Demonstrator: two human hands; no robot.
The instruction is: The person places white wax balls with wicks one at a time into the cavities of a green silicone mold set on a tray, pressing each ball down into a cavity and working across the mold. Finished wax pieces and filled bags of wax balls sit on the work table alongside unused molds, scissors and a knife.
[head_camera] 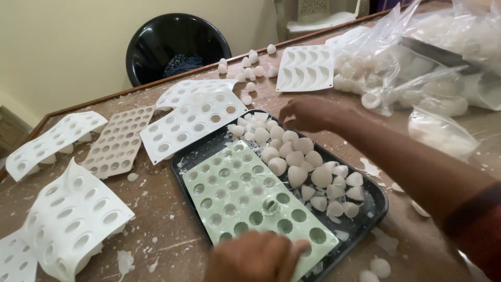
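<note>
Nearest to me, my left hand [255, 257] rested on the near edge of the green mould [250, 201], fingers curled down onto it; I could not tell whether they pinched the mould or only pressed on it. That mould lay flat along the left half of the black tray [377, 206], its round cavities empty but for one near the middle that seemed to have something in it. Beside it, in the right half of the tray, sat a heap of white cone-shaped pieces [297, 164], touching one another and the mould's long edge. Farther along, my right hand [308, 112] hovered over the far end of that heap, blurred, fingers drawn together and pointing down; whether they gripped a piece I could not tell. My right forearm ran back across the table [172, 237] to a dark red sleeve [477, 230] at the right edge.

To the left of the tray, several white moulds [190, 125] and a beige mould [117, 141] lay scattered, some overlapping, with white crumbs all about. Beyond the tray, a white mould with crescent cavities [305, 68] lay near loose white pieces [248, 70]. At the far right, clear bags [417, 68] held more white pieces. Past the table's far edge stood a black bin [175, 44] by the wall.
</note>
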